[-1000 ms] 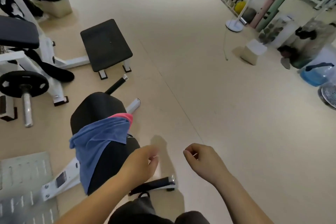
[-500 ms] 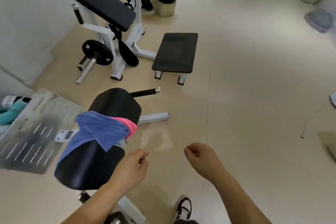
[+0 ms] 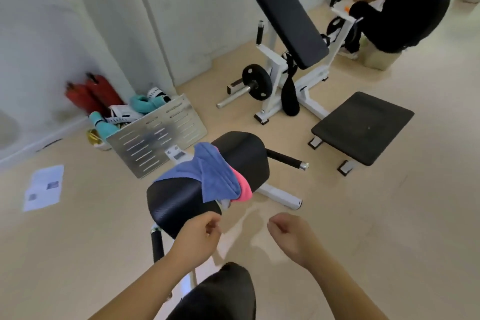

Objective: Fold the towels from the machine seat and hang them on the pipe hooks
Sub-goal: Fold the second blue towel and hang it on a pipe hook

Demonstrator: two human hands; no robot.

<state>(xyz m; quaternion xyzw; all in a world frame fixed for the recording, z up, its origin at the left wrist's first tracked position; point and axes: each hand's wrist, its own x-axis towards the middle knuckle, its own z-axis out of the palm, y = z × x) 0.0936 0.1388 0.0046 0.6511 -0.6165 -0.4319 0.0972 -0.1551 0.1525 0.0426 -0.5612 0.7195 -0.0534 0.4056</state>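
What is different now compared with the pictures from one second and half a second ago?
The view has swung left, so the wall now shows behind the seat. Nothing was taken hold of or let go. The left hand and the right hand stay curled and empty; the blue towel and the pink towel still lie across the seat.

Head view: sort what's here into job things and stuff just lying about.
Job: blue towel, pink towel, seat under them, left hand, right hand, both empty. No pipe hooks in view.

Lying about: metal plate, paper, low bench, weight plate, red cylinders, teal rolls.
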